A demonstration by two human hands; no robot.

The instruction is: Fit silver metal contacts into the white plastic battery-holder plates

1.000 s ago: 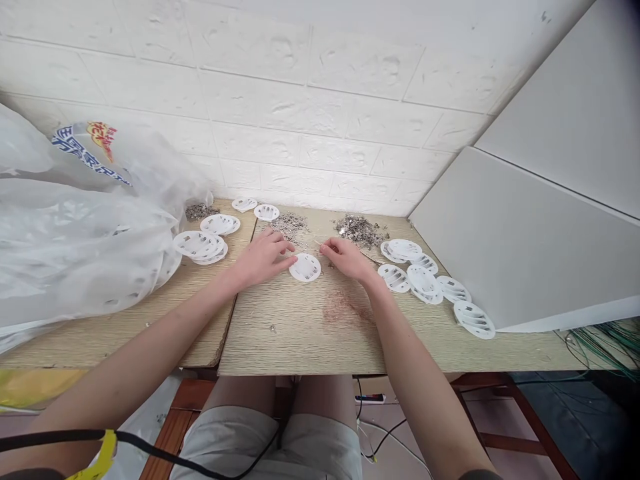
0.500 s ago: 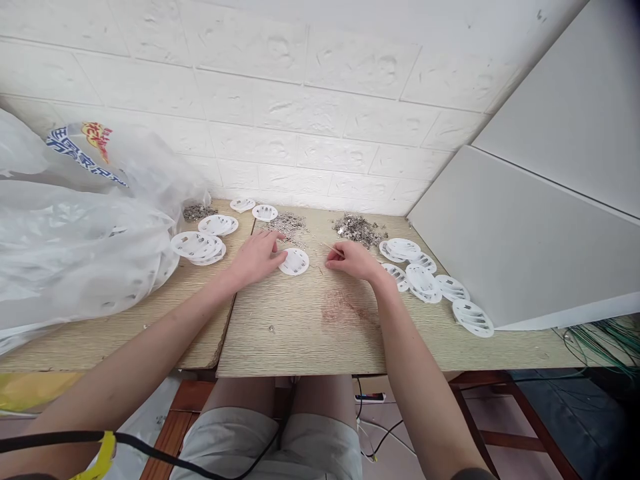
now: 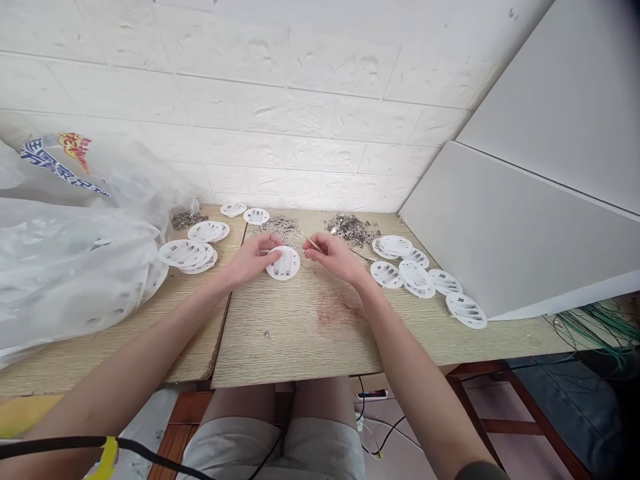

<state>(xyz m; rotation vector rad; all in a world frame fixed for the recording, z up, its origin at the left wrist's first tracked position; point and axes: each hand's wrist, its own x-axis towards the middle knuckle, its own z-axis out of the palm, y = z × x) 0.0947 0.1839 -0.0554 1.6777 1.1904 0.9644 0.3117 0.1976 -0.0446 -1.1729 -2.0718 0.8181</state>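
My left hand (image 3: 255,259) grips a round white plastic disc (image 3: 283,265) by its left edge, thumb on top and fingers behind. Slots and small metal pieces show on the disc's face. My right hand (image 3: 330,255) is closed around a thin pale stick (image 3: 311,241), whose tip points up and left, just beyond the disc. Behind my left hand spreads a pile of tiny metal pieces (image 3: 283,227). A darker heap of metal pieces (image 3: 354,229) sits behind my right hand.
Similar white discs (image 3: 417,277) lie overlapping on the right, beside a grey panel (image 3: 525,227). More discs (image 3: 183,254) rest on the left, near a large plastic bag (image 3: 75,260). A white brick-patterned wall (image 3: 300,120) closes off the back of the table (image 3: 280,347).
My left hand has taken hold of the disc. My right hand has moved left toward it with the stick, now angled up and left. The view has shifted slightly.
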